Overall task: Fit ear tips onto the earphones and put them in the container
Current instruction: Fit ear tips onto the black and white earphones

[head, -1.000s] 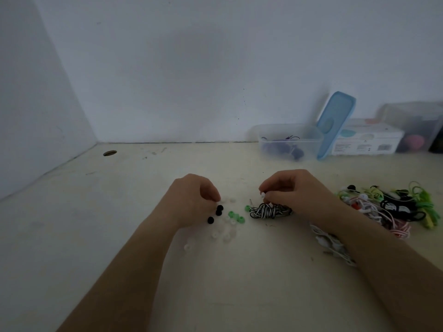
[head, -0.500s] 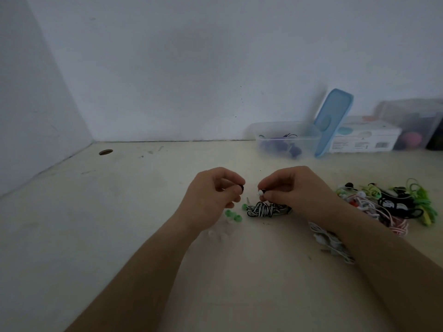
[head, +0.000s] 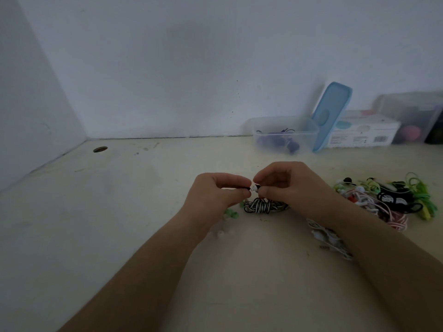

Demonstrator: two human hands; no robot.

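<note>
My left hand and my right hand meet fingertip to fingertip above the table. My right hand pinches a small white earbud of the black-and-white striped earphones, whose coiled cable lies just below. My left hand pinches a black ear tip against that earbud; the tip is mostly hidden by my fingers. Loose green ear tips and pale ones lie by my left wrist. The clear container stands at the back with earphones inside.
A blue lid leans on the container, beside a white box and another clear box. A pile of green, black and pink earphones lies at the right. White earphones lie under my right forearm.
My left hand left the loose ear tips with a black one and moved right to meet my right hand at the earbud. Both hands have risen slightly.
</note>
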